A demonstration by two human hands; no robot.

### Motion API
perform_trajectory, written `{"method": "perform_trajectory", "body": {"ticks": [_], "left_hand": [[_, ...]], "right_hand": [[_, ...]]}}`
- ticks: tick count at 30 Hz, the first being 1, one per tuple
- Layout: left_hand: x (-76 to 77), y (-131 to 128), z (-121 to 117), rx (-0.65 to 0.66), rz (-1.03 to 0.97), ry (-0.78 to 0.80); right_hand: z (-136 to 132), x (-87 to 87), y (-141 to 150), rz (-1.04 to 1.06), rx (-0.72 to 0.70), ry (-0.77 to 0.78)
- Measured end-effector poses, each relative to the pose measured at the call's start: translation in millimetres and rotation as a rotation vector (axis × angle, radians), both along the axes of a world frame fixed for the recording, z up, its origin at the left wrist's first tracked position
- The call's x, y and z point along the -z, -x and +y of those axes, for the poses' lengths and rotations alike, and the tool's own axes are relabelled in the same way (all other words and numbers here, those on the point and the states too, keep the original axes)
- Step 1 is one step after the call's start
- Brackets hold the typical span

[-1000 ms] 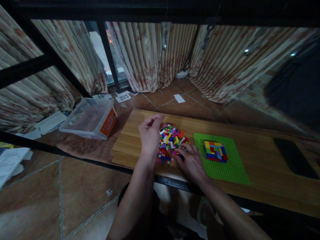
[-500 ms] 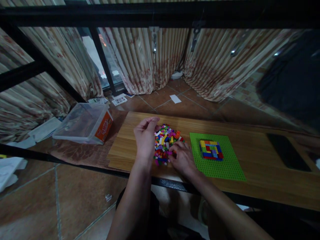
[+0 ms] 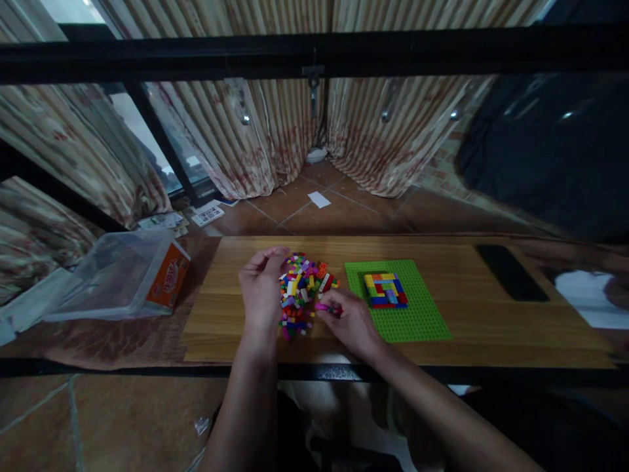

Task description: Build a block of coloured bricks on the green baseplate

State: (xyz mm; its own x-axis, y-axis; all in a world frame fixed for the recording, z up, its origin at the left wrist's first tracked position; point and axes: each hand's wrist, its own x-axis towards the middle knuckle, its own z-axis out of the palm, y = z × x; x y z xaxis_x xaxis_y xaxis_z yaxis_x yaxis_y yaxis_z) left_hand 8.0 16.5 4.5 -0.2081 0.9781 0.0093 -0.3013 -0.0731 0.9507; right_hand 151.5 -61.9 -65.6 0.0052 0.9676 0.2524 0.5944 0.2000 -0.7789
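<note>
A loose heap of small, many-coloured toy building bricks [image 3: 296, 288] lies on the wooden table. My left hand [image 3: 262, 282] is at the heap's left side, thumb and fingers pinched together; whatever they hold, if anything, is hidden. At the heap's right edge, my right hand [image 3: 350, 321] has its fingers closed on a magenta brick [image 3: 322, 306] that shows at the fingertips. To the right of that hand lies a green studded baseplate [image 3: 420, 311]. On it sits a low, square block of joined bricks [image 3: 386, 290] in yellow, red, blue and orange.
A clear plastic box [image 3: 115, 272] with an orange label stands left of the wooden tabletop [image 3: 216, 301]. A black phone-like slab [image 3: 512, 272] lies toward the right end, with white paper [image 3: 592, 298] beyond. A dark bar [image 3: 314, 56] crosses above, before striped curtains.
The view has swung to the right. My right hand has drawn slightly away from the heap with the magenta brick at its fingertips. My left hand stays pinched beside the heap.
</note>
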Motion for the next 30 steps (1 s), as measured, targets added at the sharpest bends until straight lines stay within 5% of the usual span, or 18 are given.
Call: {"method": "perform_trajectory", "body": {"ticks": [4, 12, 19, 30], "left_hand": [[3.9, -17.5, -5.1, 0.087, 0.067, 0.029], [21.2, -68.4, -31.8, 0.424, 0.369, -0.002], [46.2, -103.7, -54.0, 0.634, 0.795, -0.168], [63.8, -115.3, -61.6, 0.689, 1.070, -0.309]], "right_hand": [[-9.5, -7.7, -43.9, 0.197, 0.031, 0.032], [-12.6, -9.9, -154.1, 0.434, 0.384, 0.182], [-22.8, -0.5, -177.0, 0.162, 0.229, 0.238], [-37.1, -6.4, -223.0, -0.039, 0.438, 0.245]]}}
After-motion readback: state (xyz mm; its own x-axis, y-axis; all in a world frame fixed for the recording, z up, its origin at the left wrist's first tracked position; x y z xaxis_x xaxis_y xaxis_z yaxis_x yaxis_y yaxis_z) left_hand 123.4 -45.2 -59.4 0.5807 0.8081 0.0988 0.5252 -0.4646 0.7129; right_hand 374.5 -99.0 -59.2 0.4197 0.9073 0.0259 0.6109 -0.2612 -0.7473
